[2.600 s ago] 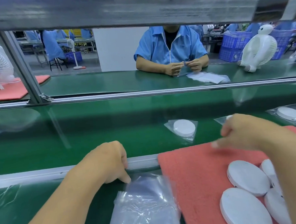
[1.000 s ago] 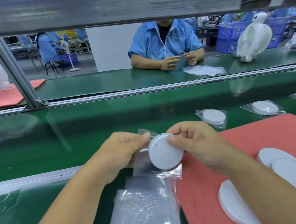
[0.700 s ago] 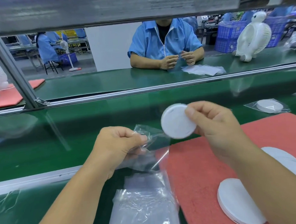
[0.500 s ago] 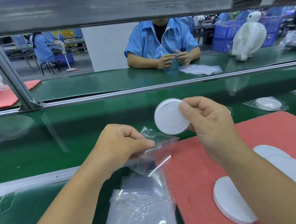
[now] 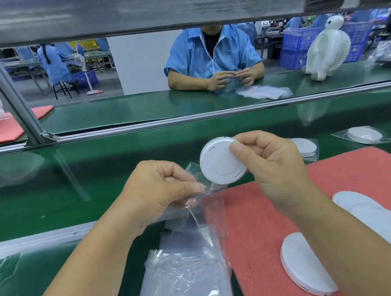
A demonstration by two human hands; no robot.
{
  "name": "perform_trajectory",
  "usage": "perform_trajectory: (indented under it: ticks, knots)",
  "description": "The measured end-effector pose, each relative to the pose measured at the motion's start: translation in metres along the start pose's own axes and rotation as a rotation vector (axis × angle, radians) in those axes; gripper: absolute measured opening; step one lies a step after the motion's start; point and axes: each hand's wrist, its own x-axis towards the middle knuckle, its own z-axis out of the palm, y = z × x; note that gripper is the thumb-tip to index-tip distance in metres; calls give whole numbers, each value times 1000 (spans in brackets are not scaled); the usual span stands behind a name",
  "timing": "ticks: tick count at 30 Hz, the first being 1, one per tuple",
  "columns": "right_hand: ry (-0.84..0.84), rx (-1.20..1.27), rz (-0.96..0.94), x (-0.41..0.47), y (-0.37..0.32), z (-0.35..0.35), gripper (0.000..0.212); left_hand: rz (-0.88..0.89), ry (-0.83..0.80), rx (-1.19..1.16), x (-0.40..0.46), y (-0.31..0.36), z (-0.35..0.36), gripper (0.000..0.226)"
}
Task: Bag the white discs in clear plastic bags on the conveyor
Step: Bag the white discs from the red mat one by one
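Two hands' fingers (image 5: 240,149) pinching disc (image 5: 221,161), bag (image 5: 206,206)

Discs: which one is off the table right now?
The disc pinched in the right hand; the others lie on the red mat or bagged on the belt.

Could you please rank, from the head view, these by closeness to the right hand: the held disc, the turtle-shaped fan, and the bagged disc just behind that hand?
From the right hand:
1. Held disc, pinched in its fingers.
2. Bagged disc, on the belt just behind.
3. Turtle-shaped fan, far bench, right.
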Motion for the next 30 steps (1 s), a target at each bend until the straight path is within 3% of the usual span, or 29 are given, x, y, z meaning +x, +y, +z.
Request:
perform_trajectory:
  ticks: [8,12,20,26,30]
  knots:
    - [-77,30,-14,-3,-2,5,8,-20,-118,-56,-1,0,0,38]
    - [-59,38,-12,-2,-1,4,8,-15,-175,-67,-4,0,0,32]
    - [-30,43,10,-6,3,11,9,26,-154,-79,-4,0,7,34]
    - [-36,-53,16,-8,8,13,12,-10,-2,-304,0,-1,9,39]
    - [28,-93,19,-7,11,13,8,-34,-57,-340,0,-1,7,50]
